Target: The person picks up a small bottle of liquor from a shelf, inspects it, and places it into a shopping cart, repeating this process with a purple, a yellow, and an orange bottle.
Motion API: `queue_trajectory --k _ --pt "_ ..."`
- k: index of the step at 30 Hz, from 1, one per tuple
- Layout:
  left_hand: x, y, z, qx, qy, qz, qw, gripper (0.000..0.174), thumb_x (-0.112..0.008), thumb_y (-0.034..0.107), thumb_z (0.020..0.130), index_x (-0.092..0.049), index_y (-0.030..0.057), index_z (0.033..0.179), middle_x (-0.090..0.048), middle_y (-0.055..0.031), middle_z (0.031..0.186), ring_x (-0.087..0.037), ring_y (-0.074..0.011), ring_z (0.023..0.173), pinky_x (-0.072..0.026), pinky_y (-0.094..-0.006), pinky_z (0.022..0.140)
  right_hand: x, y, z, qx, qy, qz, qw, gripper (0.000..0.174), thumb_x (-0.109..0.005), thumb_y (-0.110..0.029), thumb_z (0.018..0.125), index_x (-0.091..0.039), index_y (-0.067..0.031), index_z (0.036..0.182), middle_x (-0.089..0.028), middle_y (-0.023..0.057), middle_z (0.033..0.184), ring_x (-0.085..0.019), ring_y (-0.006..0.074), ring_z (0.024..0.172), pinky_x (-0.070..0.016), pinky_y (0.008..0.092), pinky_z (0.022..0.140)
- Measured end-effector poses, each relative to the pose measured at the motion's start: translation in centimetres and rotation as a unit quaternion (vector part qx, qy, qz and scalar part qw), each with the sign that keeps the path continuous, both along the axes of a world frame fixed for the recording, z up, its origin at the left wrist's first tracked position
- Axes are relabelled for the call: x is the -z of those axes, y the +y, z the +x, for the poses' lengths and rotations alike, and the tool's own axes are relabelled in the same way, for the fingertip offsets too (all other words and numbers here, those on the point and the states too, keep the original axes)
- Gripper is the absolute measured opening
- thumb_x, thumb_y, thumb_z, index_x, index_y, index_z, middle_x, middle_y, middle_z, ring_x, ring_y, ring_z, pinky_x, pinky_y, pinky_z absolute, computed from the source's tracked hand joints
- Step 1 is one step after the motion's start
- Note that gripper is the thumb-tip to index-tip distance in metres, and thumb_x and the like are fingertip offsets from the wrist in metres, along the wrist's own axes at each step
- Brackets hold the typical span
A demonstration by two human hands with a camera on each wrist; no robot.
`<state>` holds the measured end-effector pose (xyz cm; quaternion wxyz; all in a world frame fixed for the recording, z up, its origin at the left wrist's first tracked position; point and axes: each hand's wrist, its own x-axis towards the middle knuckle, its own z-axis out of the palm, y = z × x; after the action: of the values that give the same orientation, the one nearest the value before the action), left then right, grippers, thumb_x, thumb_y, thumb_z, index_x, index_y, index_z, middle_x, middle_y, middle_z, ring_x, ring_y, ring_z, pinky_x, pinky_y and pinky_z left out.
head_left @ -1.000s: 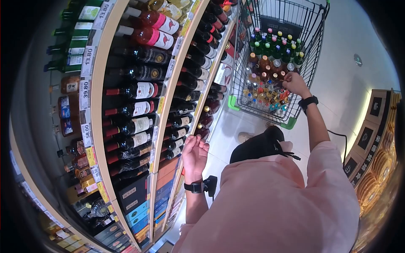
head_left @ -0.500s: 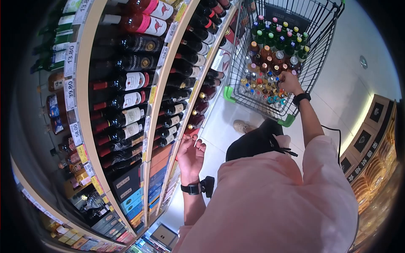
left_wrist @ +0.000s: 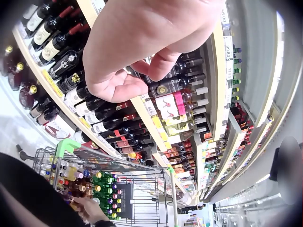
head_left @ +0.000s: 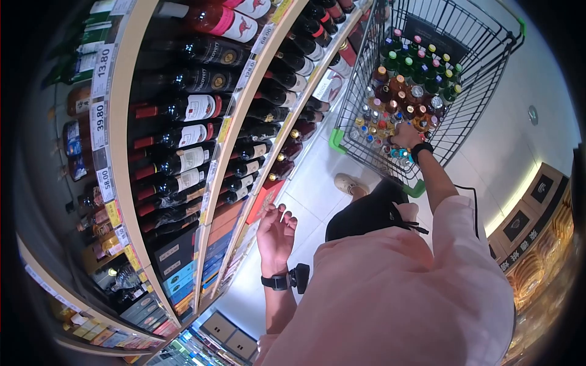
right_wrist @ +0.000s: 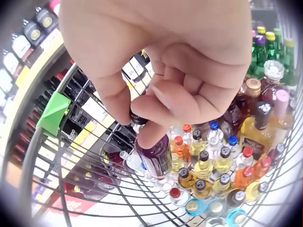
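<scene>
My right hand (head_left: 406, 135) reaches into the near end of the shopping cart (right_wrist: 28, 137). Its thumb and fingers pinch a small purple bottle (right_wrist: 155, 158) by the dark-capped neck, seen in the right wrist view. The bottle tilts slightly over other miniature bottles (right_wrist: 203, 165) with red, blue and black caps. Larger brown bottles (head_left: 400, 85) and green bottles (head_left: 421, 70) stand upright farther along the cart. My left hand (head_left: 276, 241) hangs beside the shelf, palm up, its fingers loosely curled around nothing.
Wine shelves (head_left: 241, 79) full of lying bottles run along the left. A wooden display (head_left: 534, 201) stands at the right. Pale floor tiles (head_left: 305, 204) show between shelf and cart, with a shoe (head_left: 351, 184) near the cart.
My right hand has moved toward the near end of the cart, from beside the brown bottles to above the miniature ones. My left hand stays loose beside the shelf. The head view has shifted.
</scene>
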<state>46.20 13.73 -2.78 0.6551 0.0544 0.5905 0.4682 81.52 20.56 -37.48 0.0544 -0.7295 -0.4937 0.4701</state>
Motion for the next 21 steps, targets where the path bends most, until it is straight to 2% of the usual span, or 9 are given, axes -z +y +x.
queue_trajectory --k 2,3,6,10,11,15,18,21 --pt "-0.5 -0.2 0.1 -0.005 0.018 0.0 1.0 0.014 -0.057 0.006 0.088 -0.054 0.0142 0.099 -0.055 -0.0028 0.099 -0.053 -0.0169 0.087 -0.0461 -0.0311 0.08 1.0 0.7 -1.0 0.043 0.09 0.002 0.995 0.032 -0.077 -0.024 0.065 -0.068 0.0002 0.085 -0.071 0.0174 0.084 -0.07 0.0298 0.083 -0.0541 0.0385 0.076" --pt "-0.6 -0.2 -0.1 -0.004 0.015 0.003 1.0 0.014 -0.056 0.006 0.088 -0.054 0.0142 0.099 -0.054 -0.0028 0.1 -0.052 -0.0168 0.088 -0.0453 -0.0314 0.081 1.3 1.2 -1.7 0.037 0.081 0.001 0.996 0.034 -0.077 -0.027 0.066 -0.07 -0.0035 0.09 -0.071 0.0166 0.088 -0.069 0.0304 0.084 -0.054 0.0385 0.078" --pt "-1.0 -0.3 -0.1 -0.019 0.023 -0.001 1.0 0.013 -0.057 0.006 0.088 -0.054 0.0139 0.098 -0.055 -0.0029 0.099 -0.053 -0.0167 0.087 -0.0458 -0.0314 0.08 3.6 2.3 -4.1 0.055 0.146 -0.036 0.987 0.034 -0.078 -0.027 0.066 -0.07 -0.0043 0.091 -0.071 0.0167 0.087 -0.069 0.0307 0.086 -0.0541 0.0387 0.079" --pt "-0.7 -1.0 -0.5 -0.035 0.014 -0.003 0.999 0.011 -0.057 0.006 0.088 -0.055 0.0131 0.097 -0.057 -0.0032 0.097 -0.054 -0.0166 0.086 -0.0464 -0.0313 0.079 3.0 3.7 -6.8 -0.011 0.067 -0.034 0.997 0.04 -0.077 -0.031 0.068 -0.071 -0.0053 0.097 -0.071 0.0181 0.096 -0.069 0.0326 0.092 -0.054 0.0399 0.081" --pt "-0.8 -1.1 -0.5 -0.042 0.015 -0.007 0.999 0.011 -0.057 0.006 0.088 -0.055 0.0129 0.097 -0.057 -0.0033 0.097 -0.054 -0.0166 0.086 -0.0466 -0.0313 0.079 4.0 3.5 -7.7 0.0 0.046 0.019 0.999 0.028 -0.076 -0.026 0.069 -0.072 -0.0038 0.085 -0.072 0.0176 0.086 -0.07 0.0317 0.086 -0.0548 0.0396 0.077" --pt "-0.9 -1.7 -1.0 -0.053 0.018 -0.006 0.998 0.011 -0.057 0.005 0.089 -0.055 0.0125 0.097 -0.058 -0.0036 0.097 -0.055 -0.0166 0.086 -0.0469 -0.0315 0.079 6.4 3.6 -9.4 -0.024 0.002 0.008 1.0 0.031 -0.075 -0.028 0.071 -0.072 -0.0039 0.089 -0.071 0.0213 0.092 -0.069 0.0347 0.09 -0.0548 0.0419 0.083" --pt "-0.5 -2.2 -1.8 -0.056 0.02 0.002 0.998 0.011 -0.058 0.006 0.089 -0.055 0.012 0.097 -0.059 -0.0038 0.097 -0.056 -0.0169 0.085 -0.0474 -0.0316 0.079 7.1 3.3 -10.3 -0.022 -0.023 0.002 0.999 0.031 -0.075 -0.031 0.073 -0.072 -0.0057 0.091 -0.071 0.0189 0.093 -0.069 0.0338 0.092 -0.055 0.0405 0.084" --pt "-0.6 -2.5 -2.0 -0.049 0.038 0.008 0.998 0.01 -0.059 0.006 0.089 -0.056 0.0113 0.097 -0.06 -0.0042 0.097 -0.057 -0.0173 0.085 -0.0479 -0.0318 0.08 6.5 2.9 -11.0 0.01 0.016 0.025 1.0 0.024 -0.074 -0.027 0.076 -0.072 -0.0088 0.091 -0.072 0.0147 0.094 -0.069 0.031 0.093 -0.0552 0.0393 0.083"
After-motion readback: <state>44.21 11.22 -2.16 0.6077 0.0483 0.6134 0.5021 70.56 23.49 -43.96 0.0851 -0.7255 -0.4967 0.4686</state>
